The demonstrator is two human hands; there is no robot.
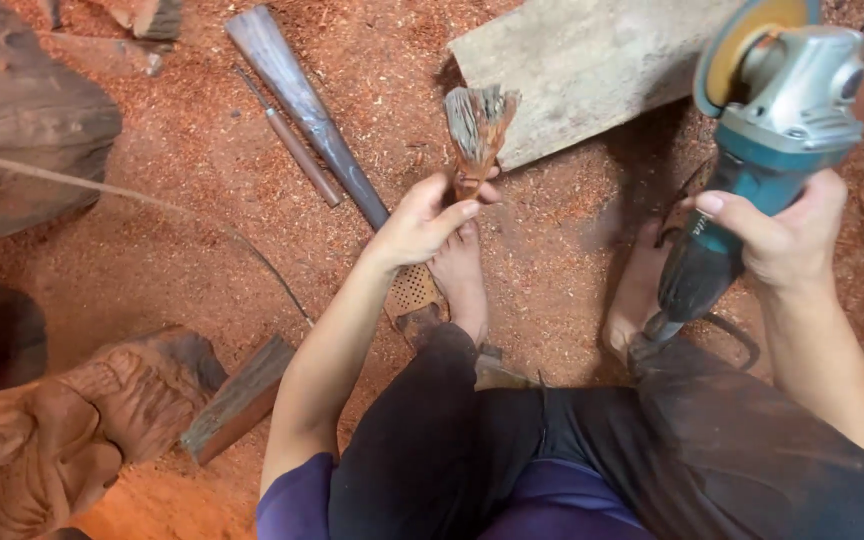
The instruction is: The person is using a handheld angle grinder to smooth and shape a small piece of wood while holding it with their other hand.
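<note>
My left hand (422,222) grips the lower end of a small carved wooden piece (476,130) that fans out at the top with grey ridges. It is held upright above my bare left foot. My right hand (787,235) is wrapped around the teal and black body of an angle grinder (767,150). The grinder is raised at the right, its disc and guard at the top. Its cord runs down beside my right foot.
Red sawdust covers the ground. A flat grey wooden plank (592,60) lies ahead. A long dark tapered wood piece (302,100) and a thin rod (292,140) lie at upper left. Carved wood blocks (72,430) sit at lower left, a log (22,130) at far left.
</note>
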